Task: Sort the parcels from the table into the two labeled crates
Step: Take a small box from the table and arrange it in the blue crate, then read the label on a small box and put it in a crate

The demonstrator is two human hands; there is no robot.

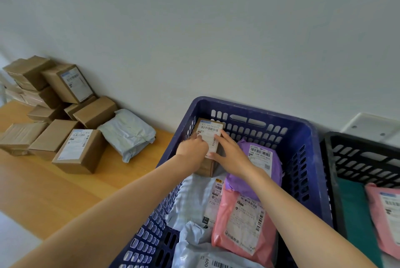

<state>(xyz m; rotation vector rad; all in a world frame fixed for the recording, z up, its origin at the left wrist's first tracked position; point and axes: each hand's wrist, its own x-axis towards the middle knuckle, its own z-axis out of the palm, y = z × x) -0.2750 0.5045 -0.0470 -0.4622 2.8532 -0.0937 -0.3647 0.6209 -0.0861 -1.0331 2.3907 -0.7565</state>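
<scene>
Both my hands are inside the blue crate (307, 138), on a small brown cardboard box (209, 127) with a white barcode label. The box sits in the crate's far left corner. My left hand (191, 152) grips its left side and my right hand (230, 153) presses on its right edge and top. Beside the box lie a purple mailer (259, 159), a pink mailer (244, 224) and pale grey bags (190, 198). To the right stands a black crate (355, 159) holding a green parcel (355, 207) and a pink parcel (385, 213).
On the wooden table (43, 192) at left are several brown cardboard boxes (80, 151), some stacked against the wall, and a grey-white poly bag (127, 133). A white object (372, 125) sits behind the black crate. The wall runs close behind everything.
</scene>
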